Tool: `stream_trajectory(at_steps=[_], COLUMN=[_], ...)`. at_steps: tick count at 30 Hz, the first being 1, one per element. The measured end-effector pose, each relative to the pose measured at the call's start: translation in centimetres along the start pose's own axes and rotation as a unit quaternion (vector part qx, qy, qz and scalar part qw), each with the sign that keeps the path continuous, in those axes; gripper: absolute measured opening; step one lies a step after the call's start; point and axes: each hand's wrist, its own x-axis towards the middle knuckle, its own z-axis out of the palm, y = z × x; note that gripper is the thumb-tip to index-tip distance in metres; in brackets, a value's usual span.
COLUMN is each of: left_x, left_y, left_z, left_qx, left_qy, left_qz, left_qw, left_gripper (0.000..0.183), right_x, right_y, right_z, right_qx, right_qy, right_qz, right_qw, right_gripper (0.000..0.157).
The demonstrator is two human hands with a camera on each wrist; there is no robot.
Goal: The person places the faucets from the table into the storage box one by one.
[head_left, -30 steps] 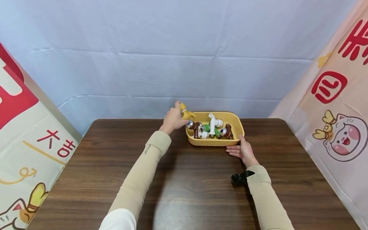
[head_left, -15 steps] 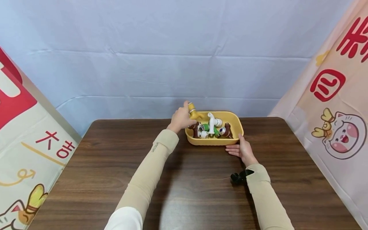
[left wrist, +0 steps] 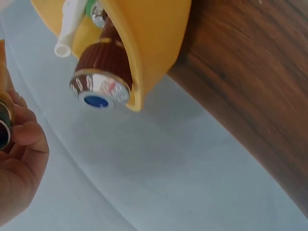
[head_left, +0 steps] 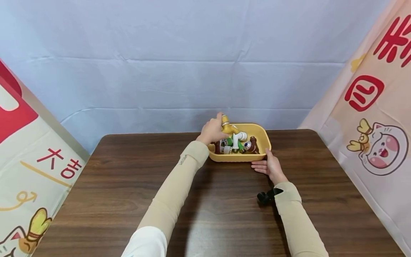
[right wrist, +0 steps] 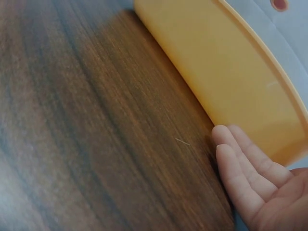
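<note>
My left hand (head_left: pixel 211 130) grips a yellow faucet (head_left: pixel 226 127) above the left back part of a yellow bin (head_left: pixel 239 157). In the left wrist view this hand (left wrist: pixel 24 156) is at the left edge, and only the end of the faucet (left wrist: pixel 5 113) shows. Inside the bin lie a white faucet (head_left: pixel 237 140), a green one (head_left: pixel 227 142), and a brown one (head_left: pixel 253 145) at the right. Another brown faucet (left wrist: pixel 103 65) leans at the bin's left end, mostly hidden from the head view. My right hand (head_left: pixel 272 167) touches the bin's front right corner with straight fingers (right wrist: pixel 240 175).
The bin stands near the back edge of the dark wooden table (head_left: pixel 231 200). A pale blue cloth (head_left: pixel 160 78) hangs behind it. Printed banners (head_left: pixel 382 142) flank the table. A black strap mount (head_left: pixel 265 198) sits at my right wrist.
My left hand has moved right with the yellow faucet, from beside the bin's left end to over its inside. My right hand has stayed at the bin's corner.
</note>
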Motion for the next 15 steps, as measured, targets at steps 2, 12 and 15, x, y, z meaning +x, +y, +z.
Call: stream_trajectory(at_steps=[2, 12, 15], left_x=[0.2, 1.3, 1.6], left_y=[0.4, 1.5, 1.8], left_z=[0.4, 2.7, 3.3], left_qx=[-0.004, 0.002, 0.011], left_qy=[-0.002, -0.039, -0.038], left_qz=[0.002, 0.025, 0.029], left_qw=[1.0000, 0.9989, 0.9988], left_gripper=[0.085, 0.082, 0.083], right_x=[-0.2, 0.8, 0.9], right_y=[-0.2, 0.8, 0.9], right_z=[0.0, -0.6, -0.7], right_qx=[-0.001, -0.007, -0.011], right_qy=[-0.001, 0.015, 0.017], right_qz=[-0.002, -0.007, -0.012], right_qw=[1.000, 1.000, 1.000], right_gripper=[0.068, 0.070, 0.070])
